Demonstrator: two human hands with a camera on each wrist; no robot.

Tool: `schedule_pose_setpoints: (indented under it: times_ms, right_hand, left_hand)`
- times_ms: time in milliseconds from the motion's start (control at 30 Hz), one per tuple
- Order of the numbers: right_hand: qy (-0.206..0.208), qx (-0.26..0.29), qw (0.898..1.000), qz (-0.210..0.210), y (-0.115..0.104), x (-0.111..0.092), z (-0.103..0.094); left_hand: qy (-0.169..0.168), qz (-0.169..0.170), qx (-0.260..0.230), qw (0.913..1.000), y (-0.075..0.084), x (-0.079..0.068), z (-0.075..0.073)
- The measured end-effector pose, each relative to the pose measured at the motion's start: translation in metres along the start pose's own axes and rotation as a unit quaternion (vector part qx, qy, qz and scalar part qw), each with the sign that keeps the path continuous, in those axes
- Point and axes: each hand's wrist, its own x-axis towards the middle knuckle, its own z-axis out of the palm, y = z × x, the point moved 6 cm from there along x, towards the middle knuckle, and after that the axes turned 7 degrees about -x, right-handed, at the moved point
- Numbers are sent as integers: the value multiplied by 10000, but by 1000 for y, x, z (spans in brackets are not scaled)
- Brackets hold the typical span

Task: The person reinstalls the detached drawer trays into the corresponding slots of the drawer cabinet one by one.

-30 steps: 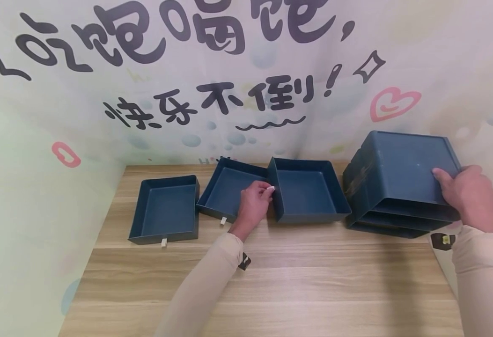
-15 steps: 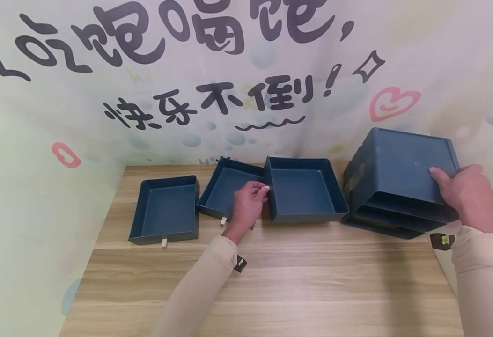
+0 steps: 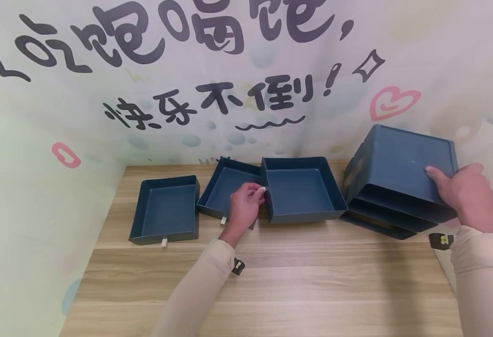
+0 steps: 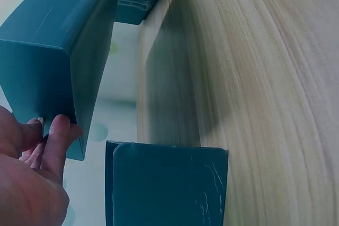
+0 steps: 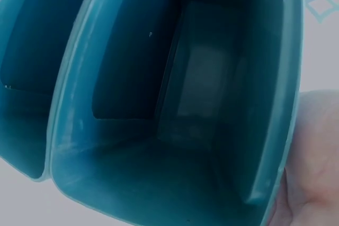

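My left hand pinches the small white knob on the front of a blue drawer. That front faces left, and the drawer's shadow falls on the wood below it in the left wrist view. My right hand grips the right edge of a blue drawer cabinet, thumb on the top, other fingers hidden over the side. The cabinet is tilted, its open slots facing front, and several look hollow in the right wrist view. A second drawer lies partly behind my left hand.
A third blue drawer with a white knob sits at the left of the wooden table. A printed wall sheet rises behind the table. Dark wrist-worn pieces show beside both sleeves.
My left hand has moved a little left, drawing the pinched drawer away from the cabinet. My right hand has shifted slightly left, and the cabinet has tilted further. The other two drawers stay put.
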Motion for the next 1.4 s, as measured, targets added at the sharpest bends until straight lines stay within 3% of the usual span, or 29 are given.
schedule_pose_setpoints:
  times_ms: [667, 900, 1400]
  right_hand:
    - [-134, 94, 9994, 291, -3, -2, 3]
    - [-96, 380, 9992, 14, -7, -1, 4]
    - [-28, 319, 9993, -172, -15, -3, 4]
  left_hand:
    - [42, -28, 38, 10000, -3, -2, -7]
    - [16, -99, -43, 9999, -3, -5, -9]
    - [52, -220, -147, 9996, -8, -10, -11]
